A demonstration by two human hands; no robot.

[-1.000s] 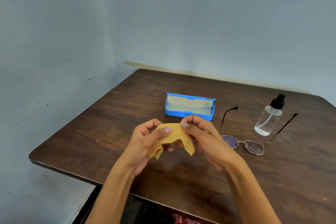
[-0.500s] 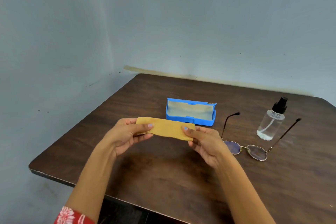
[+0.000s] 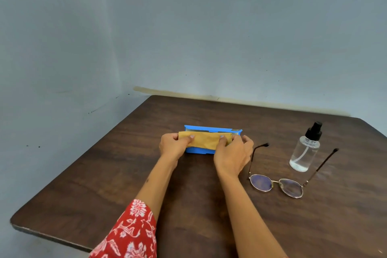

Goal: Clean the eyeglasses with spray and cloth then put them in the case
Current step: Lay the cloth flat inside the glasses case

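**Inspector:** Start at the fingers. What are they doing?

**Assistant:** Both hands are pinching the folded cloth (image 3: pixel 204 141) at its ends, thumbs on top, fingers curled beneath. The left hand (image 3: pixel 173 145) is gripping the left end, the right hand (image 3: pixel 233 153) the right end. The cloth is lying stretched flat, its long axis running left to right, directly over the open case (image 3: pixel 211 130), which is lying parallel to it.

**Inspector:** And the eyeglasses?

**Assistant:** The eyeglasses (image 3: pixel 276 185) are sitting on the table (image 3: pixel 125 163), to the right of the hands and nearer the person, temples unfolded and pointing away. The right hand is lying nearer to them, close to the left temple tip. The spray bottle (image 3: pixel 304 151) is standing upright between the two temples.

**Inspector:** Room to move?

**Assistant:** Bare tabletop is showing in front of the case and to its left. On the right, my judgement: a reach for the glasses is risking a knock against the bottle. The right table edge is running out of view.
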